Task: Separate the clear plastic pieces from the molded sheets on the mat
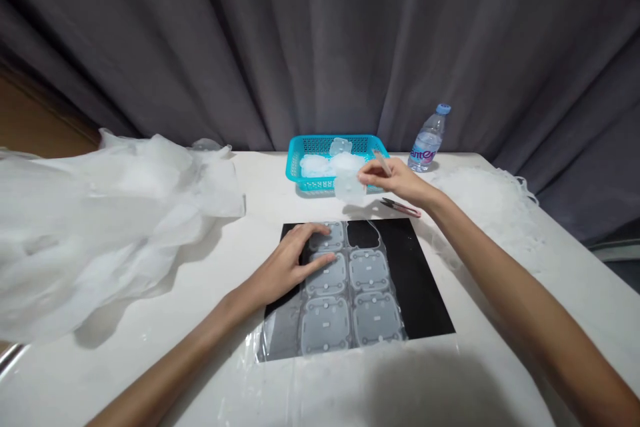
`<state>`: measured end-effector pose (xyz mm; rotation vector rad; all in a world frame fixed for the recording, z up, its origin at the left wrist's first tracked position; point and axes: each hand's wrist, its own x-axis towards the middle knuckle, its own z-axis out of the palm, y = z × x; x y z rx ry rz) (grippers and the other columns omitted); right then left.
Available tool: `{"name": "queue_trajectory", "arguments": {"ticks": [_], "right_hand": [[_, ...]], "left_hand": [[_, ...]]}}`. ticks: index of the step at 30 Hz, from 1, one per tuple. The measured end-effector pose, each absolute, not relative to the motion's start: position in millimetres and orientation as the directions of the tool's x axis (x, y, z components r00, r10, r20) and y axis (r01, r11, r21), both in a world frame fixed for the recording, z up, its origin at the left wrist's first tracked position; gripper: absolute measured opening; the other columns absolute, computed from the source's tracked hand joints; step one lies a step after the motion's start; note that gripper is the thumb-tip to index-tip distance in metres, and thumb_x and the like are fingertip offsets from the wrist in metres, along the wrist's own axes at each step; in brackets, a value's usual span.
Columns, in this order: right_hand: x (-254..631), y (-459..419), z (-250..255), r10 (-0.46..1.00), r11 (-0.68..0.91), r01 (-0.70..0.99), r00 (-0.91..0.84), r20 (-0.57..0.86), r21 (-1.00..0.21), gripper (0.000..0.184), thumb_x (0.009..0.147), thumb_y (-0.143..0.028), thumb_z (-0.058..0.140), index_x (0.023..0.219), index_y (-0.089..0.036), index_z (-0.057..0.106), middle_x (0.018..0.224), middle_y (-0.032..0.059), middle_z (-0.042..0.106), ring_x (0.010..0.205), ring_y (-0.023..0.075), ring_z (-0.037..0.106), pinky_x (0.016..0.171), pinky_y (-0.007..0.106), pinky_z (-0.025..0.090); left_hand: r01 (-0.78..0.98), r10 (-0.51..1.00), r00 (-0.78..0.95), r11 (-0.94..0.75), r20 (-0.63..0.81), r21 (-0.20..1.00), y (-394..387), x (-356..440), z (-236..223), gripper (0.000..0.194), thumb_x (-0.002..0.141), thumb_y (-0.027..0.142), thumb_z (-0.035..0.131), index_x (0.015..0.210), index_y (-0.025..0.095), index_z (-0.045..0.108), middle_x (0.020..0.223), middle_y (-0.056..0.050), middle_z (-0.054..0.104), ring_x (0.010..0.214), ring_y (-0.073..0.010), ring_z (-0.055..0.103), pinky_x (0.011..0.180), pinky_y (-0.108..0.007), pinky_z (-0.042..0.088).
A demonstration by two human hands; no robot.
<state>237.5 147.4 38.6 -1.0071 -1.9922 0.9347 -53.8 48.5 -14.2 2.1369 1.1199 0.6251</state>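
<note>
My left hand [295, 260] lies flat with fingers spread on a clear plastic sheet of moulded square pieces [350, 293], which rests on a black mat [425, 280]. My right hand [395, 180] is stretched toward the teal basket [305, 147]. Its fingers pinch a cut-out clear plastic piece [349, 188] at the basket's front edge, and a thin pen-like tool [384, 163] sticks up from the same hand. More clear pieces [330, 161] lie inside the basket.
A large heap of white plastic film [100, 213] covers the table's left side. Another pile of clear scraps [480, 200] lies at the right. A water bottle [427, 140] stands beside the basket. Small scissors [400, 207] lie under my right wrist. Grey curtain behind.
</note>
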Motion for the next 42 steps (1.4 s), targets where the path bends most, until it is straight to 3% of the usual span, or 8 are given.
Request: {"name": "queue_trajectory", "arguments": {"ticks": [5,8,12,14,16,18,23,42], "right_hand": [[226.1,194.9,48.3,0.884,0.461,0.540,-0.352,0.308,-0.704,0.023,0.096,-0.036,0.063,0.089,-0.015,0.070,0.085,0.0064,0.068,0.082,0.0205,0.064,0.073,0.032,0.050],[218.4,198.4,44.6,0.885,0.450,0.648,-0.232,0.403,-0.614,0.020,0.099,-0.029,0.055,0.092,-0.015,0.068,0.103,0.0121,0.064,0.095,0.0271,0.065,0.083,0.038,0.049],[208.1,158.5,33.5,0.837,0.472,0.689,-0.155,0.525,-0.550,0.034,0.109,-0.036,0.037,0.101,-0.018,0.065,0.115,0.0141,0.059,0.112,0.0302,0.059,0.096,0.044,0.047],[203.7,125.2,26.7,0.817,0.541,0.585,-0.196,0.542,-0.604,0.049,0.113,-0.045,0.024,0.098,-0.020,0.064,0.103,0.0092,0.064,0.102,0.0244,0.062,0.093,0.039,0.050],[199.6,92.0,19.7,0.869,0.487,0.418,-0.323,0.375,-0.767,0.058,0.112,-0.054,0.019,0.098,-0.021,0.064,0.077,0.0016,0.061,0.069,0.0173,0.060,0.071,0.032,0.050],[194.8,66.5,13.0,0.853,0.422,0.345,-0.465,0.238,-0.838,0.051,0.111,-0.056,0.031,0.095,-0.021,0.064,0.066,-0.0022,0.058,0.059,0.0149,0.058,0.064,0.030,0.048],[181.1,47.2,-3.8,0.774,0.507,0.325,-0.579,0.256,-0.799,0.017,0.099,-0.036,0.069,0.092,-0.021,0.069,0.091,0.0021,0.072,0.085,0.0175,0.068,0.082,0.030,0.051],[182.3,40.8,-18.0,0.707,0.623,0.346,-0.633,0.316,-0.702,0.009,0.105,-0.026,0.061,0.103,-0.021,0.068,0.104,0.0047,0.071,0.095,0.0187,0.068,0.089,0.033,0.052]], "left_hand": [[0.560,0.784,0.599,-0.555,0.163,0.615,46.7,-58.6,-17.9,0.032,0.105,0.050,0.055,0.126,0.027,0.060,0.141,-0.008,0.059,0.135,-0.0288,0.053,0.117,-0.047,0.043],[0.580,0.773,0.614,-0.578,0.159,0.574,46.1,-63.5,-17.7,0.034,0.105,0.050,0.054,0.129,0.026,0.060,0.145,-0.009,0.057,0.137,-0.0288,0.053,0.117,-0.048,0.044],[0.608,0.749,0.644,-0.625,0.156,0.490,45.7,-72.9,-14.2,0.040,0.104,0.054,0.057,0.133,0.028,0.060,0.148,-0.007,0.058,0.138,-0.0286,0.053,0.117,-0.048,0.045],[0.601,0.725,0.664,-0.663,0.182,0.447,46.6,-75.8,-13.4,0.041,0.103,0.055,0.058,0.134,0.028,0.062,0.153,-0.007,0.055,0.142,-0.0289,0.051,0.119,-0.049,0.044],[0.598,0.715,0.667,-0.682,0.210,0.422,48.5,-76.9,-14.0,0.045,0.102,0.056,0.060,0.136,0.027,0.063,0.160,-0.008,0.048,0.146,-0.0302,0.048,0.121,-0.050,0.042],[0.609,0.721,0.662,-0.676,0.203,0.415,51.1,-76.9,-15.4,0.050,0.099,0.059,0.063,0.138,0.028,0.065,0.163,-0.008,0.047,0.146,-0.0318,0.049,0.122,-0.052,0.041],[0.651,0.761,0.632,-0.623,0.145,0.434,56.2,-75.2,-16.3,0.059,0.091,0.066,0.069,0.135,0.027,0.070,0.158,-0.009,0.055,0.143,-0.0337,0.054,0.122,-0.055,0.041],[0.640,0.769,0.612,-0.619,0.184,0.456,55.4,-73.9,-23.1,0.067,0.088,0.072,0.068,0.136,0.025,0.071,0.161,-0.012,0.051,0.146,-0.0345,0.050,0.122,-0.054,0.040]]}}
